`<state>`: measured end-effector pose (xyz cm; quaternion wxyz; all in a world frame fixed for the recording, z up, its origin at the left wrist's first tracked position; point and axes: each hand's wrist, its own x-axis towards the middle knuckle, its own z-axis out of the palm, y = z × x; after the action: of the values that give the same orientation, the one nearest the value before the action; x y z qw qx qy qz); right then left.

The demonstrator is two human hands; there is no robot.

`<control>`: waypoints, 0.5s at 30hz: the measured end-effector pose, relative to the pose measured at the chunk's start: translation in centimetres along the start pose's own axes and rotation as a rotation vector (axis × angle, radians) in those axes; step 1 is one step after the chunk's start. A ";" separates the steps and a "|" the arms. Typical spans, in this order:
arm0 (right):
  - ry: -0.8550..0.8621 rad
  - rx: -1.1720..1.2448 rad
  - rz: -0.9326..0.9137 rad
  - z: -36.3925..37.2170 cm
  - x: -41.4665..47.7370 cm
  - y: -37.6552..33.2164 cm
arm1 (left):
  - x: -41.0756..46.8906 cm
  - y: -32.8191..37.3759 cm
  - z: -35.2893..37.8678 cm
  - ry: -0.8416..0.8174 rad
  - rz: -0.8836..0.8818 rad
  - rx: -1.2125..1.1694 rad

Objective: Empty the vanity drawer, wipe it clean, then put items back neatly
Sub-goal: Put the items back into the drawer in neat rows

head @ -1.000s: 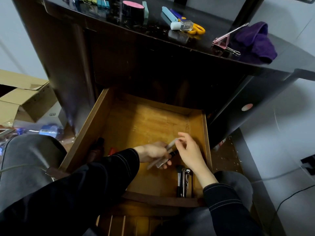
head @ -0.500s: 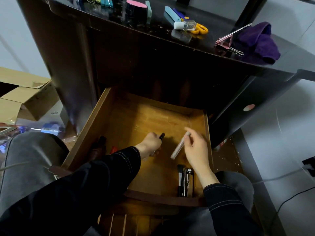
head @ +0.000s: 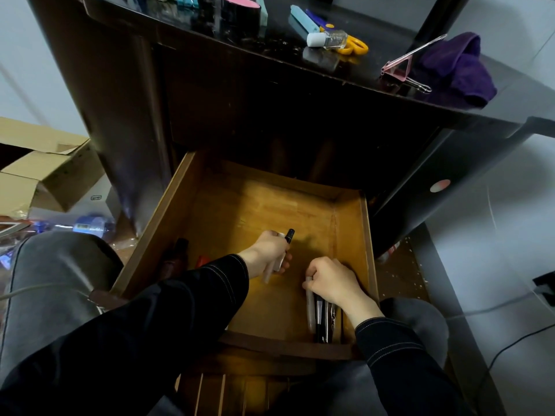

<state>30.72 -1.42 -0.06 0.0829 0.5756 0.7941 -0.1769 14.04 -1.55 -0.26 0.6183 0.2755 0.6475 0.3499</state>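
Note:
The wooden drawer (head: 210,211) is pulled out below the dark vanity. My left hand (head: 268,250) is inside it, gripping a black-tipped pen (head: 289,235) together with a pale tube. My right hand (head: 333,283) is at the drawer's near right corner, fingers curled on a pale slim tube (head: 310,307) that lies beside black brushes and pens (head: 326,322) lined up against the right wall. A dark bottle (head: 177,256) and a red item (head: 202,261) sit at the left wall, partly hidden by my sleeve.
On the vanity top lie a purple cloth (head: 456,70), a pink binder clip (head: 399,70), yellow-handled scissors (head: 354,45), a small clear bottle (head: 327,39), a pink-lidded black jar (head: 240,9) and blue items. Cardboard boxes (head: 39,169) stand at left. Cables run at right.
My right hand carried the pale tube from mid-drawer down to the row of items at the near right corner. My left hand stayed in place holding the black-tipped pen.

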 end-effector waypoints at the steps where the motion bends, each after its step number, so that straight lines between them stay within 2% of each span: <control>1: -0.018 -0.022 -0.002 -0.1 -0.1 -0.1 | 0.1 0.0 0.0 -0.002 -0.004 -0.001; 6: -0.103 -0.110 -0.004 -0.1 -0.1 0.0 | 0.4 -0.1 -0.1 -0.008 -0.017 -0.001; 15: -0.088 -0.105 -0.025 -0.1 -0.2 0.1 | 0.4 -0.2 -0.2 -0.028 -0.021 -0.025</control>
<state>30.91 -1.57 0.10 0.1455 0.5522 0.8049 -0.1612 13.85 -1.39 -0.65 0.6342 0.2659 0.6373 0.3478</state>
